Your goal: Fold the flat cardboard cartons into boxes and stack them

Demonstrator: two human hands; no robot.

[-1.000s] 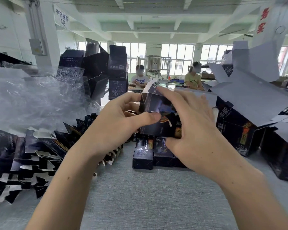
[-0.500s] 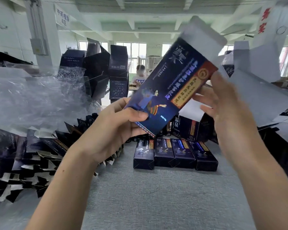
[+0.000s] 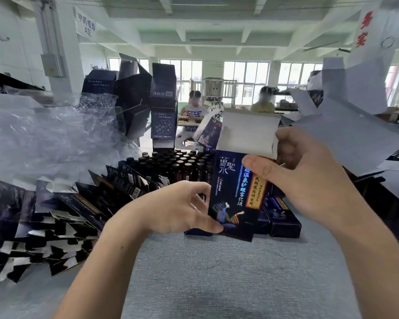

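I hold a dark blue printed carton upright above the table, its white top flap standing open. My right hand grips its upper part, thumb across the front. My left hand pinches its lower left corner. Behind it, folded boxes lie side by side in a row on the table. A fanned pile of flat cartons lies at the left. More erected cartons are stacked at the back.
Several dark bottles stand behind the box row. Crumpled clear plastic film covers the left. Open cartons with white insides pile up at the right. The grey table spreads in front. Two people sit at a far table.
The carton swung from tilted and raised to upright and lower. My right hand took hold of its upper part; my left hand slid to the bottom corner.
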